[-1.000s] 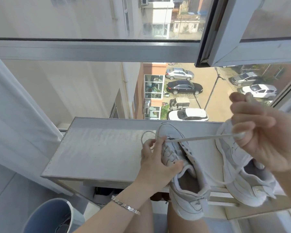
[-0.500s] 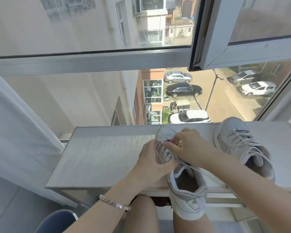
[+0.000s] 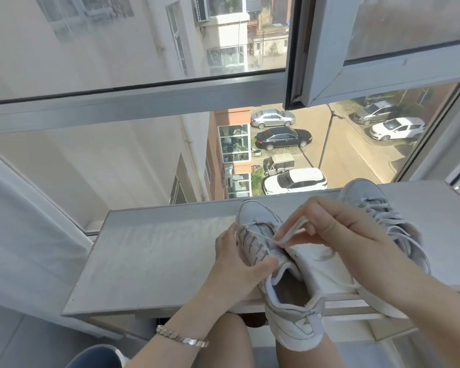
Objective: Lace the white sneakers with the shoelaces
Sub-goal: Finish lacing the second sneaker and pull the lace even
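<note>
Fingers of my right hand [image 3: 337, 229] pinch the shoelace [image 3: 290, 233] above the near sneaker [image 3: 292, 312]; my left hand [image 3: 237, 261] grips its side. It rests on the ledge [image 3: 157, 251], the other sneaker [image 3: 377, 216] just beside.

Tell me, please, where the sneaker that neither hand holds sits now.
In the head view the free sneaker lies on the ledge at the right, behind the right hand and beside the sneaker being laced.

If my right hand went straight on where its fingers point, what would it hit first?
Probably the eyelet rows of the near sneaker, ahead of the pinched shoelace; the left hand lies beyond. Depth is unclear.
</note>
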Action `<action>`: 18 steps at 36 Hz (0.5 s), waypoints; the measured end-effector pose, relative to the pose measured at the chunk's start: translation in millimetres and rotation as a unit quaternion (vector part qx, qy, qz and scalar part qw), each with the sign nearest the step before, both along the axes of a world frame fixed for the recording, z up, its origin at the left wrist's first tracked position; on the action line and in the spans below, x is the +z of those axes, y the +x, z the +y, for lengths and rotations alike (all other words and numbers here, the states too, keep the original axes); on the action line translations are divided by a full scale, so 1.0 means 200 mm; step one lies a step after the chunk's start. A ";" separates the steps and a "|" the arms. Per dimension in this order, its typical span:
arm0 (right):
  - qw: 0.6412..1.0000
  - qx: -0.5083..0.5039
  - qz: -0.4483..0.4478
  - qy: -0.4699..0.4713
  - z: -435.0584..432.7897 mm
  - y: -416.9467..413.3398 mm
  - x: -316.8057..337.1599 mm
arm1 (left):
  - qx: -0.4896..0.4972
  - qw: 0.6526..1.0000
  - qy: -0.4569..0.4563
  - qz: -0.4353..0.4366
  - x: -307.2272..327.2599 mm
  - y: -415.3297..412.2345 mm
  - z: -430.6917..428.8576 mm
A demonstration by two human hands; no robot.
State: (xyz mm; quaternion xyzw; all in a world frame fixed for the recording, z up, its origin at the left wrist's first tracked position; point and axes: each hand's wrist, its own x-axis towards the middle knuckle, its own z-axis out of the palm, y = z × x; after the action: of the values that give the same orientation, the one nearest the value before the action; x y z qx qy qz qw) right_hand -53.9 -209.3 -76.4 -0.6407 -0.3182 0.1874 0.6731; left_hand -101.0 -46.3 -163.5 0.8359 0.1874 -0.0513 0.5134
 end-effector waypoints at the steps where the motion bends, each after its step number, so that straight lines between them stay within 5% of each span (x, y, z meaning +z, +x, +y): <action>1: 1.000 0.009 -0.003 0.006 -0.02 0.00 0.02 | -0.001 1.000 -0.006 0.000 0.00 0.00 0.00; 5: 0.988 0.017 0.057 -0.140 -0.08 0.08 0.01 | -0.004 1.000 -0.027 -0.010 0.00 0.00 0.01; 9: 0.898 -0.059 -0.107 -0.422 -0.04 0.15 -0.02 | -0.012 0.999 -0.040 -0.013 0.00 0.00 0.02; 18: 0.821 -0.021 -0.218 -0.527 0.29 0.20 -0.18 | -0.016 0.999 -0.044 -0.007 0.03 -0.01 0.03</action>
State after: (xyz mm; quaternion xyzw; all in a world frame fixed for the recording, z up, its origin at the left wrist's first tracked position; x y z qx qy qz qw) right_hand -14.1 -151.9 -113.0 -0.9283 -0.2958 0.1684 0.1495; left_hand -103.8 -41.2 -158.3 0.8157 0.1679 -0.0621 0.5501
